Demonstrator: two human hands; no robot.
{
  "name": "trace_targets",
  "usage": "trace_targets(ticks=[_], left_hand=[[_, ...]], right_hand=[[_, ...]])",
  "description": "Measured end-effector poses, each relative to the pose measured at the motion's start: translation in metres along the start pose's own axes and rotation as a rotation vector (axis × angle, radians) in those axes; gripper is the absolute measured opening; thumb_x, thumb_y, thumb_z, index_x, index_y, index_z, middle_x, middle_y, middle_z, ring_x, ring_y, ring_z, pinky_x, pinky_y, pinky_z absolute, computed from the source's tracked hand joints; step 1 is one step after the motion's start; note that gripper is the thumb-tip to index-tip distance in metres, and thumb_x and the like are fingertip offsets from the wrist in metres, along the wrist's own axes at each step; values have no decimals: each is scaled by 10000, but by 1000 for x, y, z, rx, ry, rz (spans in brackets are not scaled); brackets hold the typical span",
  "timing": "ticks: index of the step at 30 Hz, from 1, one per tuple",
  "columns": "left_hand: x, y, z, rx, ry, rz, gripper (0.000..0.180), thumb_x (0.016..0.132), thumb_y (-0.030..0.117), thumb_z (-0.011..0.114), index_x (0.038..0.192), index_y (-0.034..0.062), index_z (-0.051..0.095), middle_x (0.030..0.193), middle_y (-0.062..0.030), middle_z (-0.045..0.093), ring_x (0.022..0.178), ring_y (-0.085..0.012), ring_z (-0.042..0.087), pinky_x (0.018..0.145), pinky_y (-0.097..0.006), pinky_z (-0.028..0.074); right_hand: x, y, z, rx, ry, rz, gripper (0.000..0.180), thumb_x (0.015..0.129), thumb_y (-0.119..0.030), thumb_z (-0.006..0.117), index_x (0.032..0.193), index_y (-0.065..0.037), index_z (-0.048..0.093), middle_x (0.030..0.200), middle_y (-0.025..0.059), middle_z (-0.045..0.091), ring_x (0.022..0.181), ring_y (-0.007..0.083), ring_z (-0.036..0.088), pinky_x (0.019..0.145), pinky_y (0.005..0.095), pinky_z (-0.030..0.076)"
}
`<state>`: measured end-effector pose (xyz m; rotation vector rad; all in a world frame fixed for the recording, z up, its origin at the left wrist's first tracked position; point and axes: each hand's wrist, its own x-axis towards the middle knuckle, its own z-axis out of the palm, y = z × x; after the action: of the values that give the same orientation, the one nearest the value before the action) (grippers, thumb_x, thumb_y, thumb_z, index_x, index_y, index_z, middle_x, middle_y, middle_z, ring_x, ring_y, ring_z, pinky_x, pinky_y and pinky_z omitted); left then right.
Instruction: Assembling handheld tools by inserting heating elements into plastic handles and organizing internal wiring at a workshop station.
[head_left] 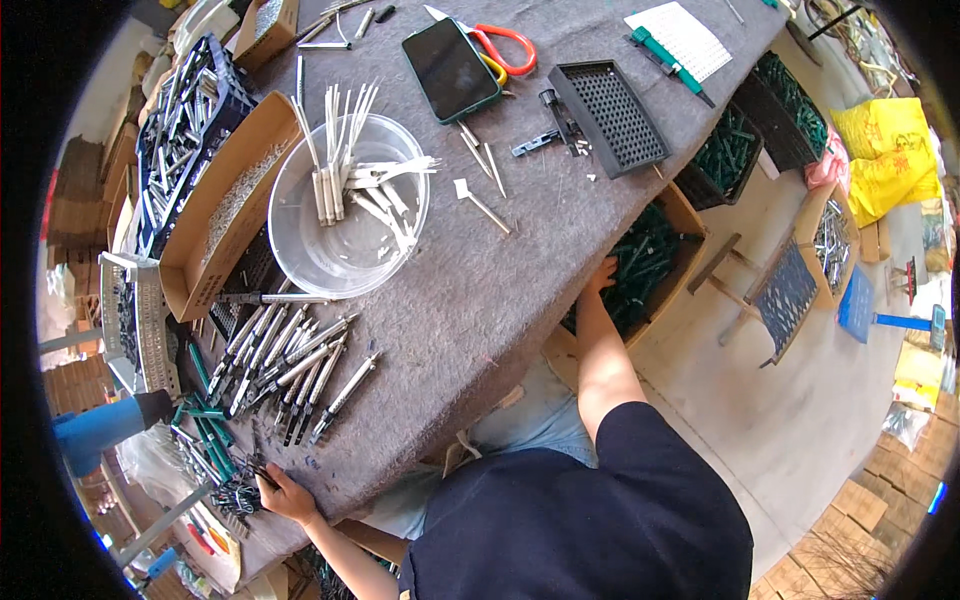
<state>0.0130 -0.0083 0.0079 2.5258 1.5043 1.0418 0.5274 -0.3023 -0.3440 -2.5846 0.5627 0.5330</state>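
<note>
The table edge cuts off the near side of the cardboard box [676, 292] below it, and the fingertips of the right hand [602, 274] sink among the dark green pens [640, 262] inside, so I cannot tell whether that hand is open, closed or gripping one of them. Over at the left corner of the table, the small dark pieces in the heap of black clips [236, 497] are tangled and too fine to tell apart, and the fisheye's black rim crops the shelving and blue-clad pipework on that side. The left hand [290, 498] is curled, thumb and fingers closed on a dark slim piece [268, 478]; whether it is one part or several is hard to make out. The heap of black clips lies just beside these fingers, and green pen barrels [213, 438] lie a little beyond them. Farther up the grey cloth [470, 310], apart from the left hand, silver-and-black pens [345, 395] are spread in a loose fan, with a clear plastic tub [283, 250] of white-stemmed refills [334, 185] behind them. The green pens in the box surround the right hand's fingers and extend to its right, well apart from the left hand.
</note>
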Motion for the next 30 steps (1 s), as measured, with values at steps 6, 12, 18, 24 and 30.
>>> trace_targets(ticks=[6, 12, 18, 24, 30], left_hand=[[2, 1, -6, 14, -37, -24, 349, 990, 228, 567, 835, -84, 575, 632, -175, 557, 554, -223, 437, 537, -373, 391], [-3, -9, -6, -27, -67, -63, 321, 976, 220, 580, 876, -84, 599, 644, -177, 573, 550, -235, 469, 540, -366, 406], [-1, -2, -4, -81, -37, -18, 317, 977, 219, 583, 852, -72, 582, 622, -163, 542, 526, -251, 463, 513, -365, 387], [3, 7, -6, -113, -31, -9, 294, 960, 200, 605, 845, -70, 576, 613, -166, 535, 508, -262, 453, 503, -367, 384], [1, -5, -14, 7, -53, -38, 262, 902, 190, 667, 795, -31, 574, 625, -202, 502, 520, -332, 459, 502, -374, 384]], right_hand=[[-31, -15, -7, 123, 93, -37, 781, 863, -429, 645, 1485, -223, 219, 1245, 273, 444, 1085, 440, 538, 869, 568, 468], [-26, -6, -34, 312, 66, 9, 795, 826, -391, 690, 1456, -160, 265, 1246, 293, 485, 1041, 492, 576, 880, 539, 481], [-24, 12, -60, 441, 179, -57, 1002, 632, -346, 850, 1411, -25, 307, 1209, 306, 582, 1097, 464, 575, 933, 453, 476], [-52, 12, -118, 1140, -60, -95, 742, 713, -121, 766, 1364, -32, 422, 1091, 127, 619, 982, 258, 595, 864, 373, 485], [-77, 35, -202, 1180, -101, -173, 336, 757, -101, 739, 1066, -24, 630, 980, 50, 633, 902, 198, 590, 813, 342, 479]])
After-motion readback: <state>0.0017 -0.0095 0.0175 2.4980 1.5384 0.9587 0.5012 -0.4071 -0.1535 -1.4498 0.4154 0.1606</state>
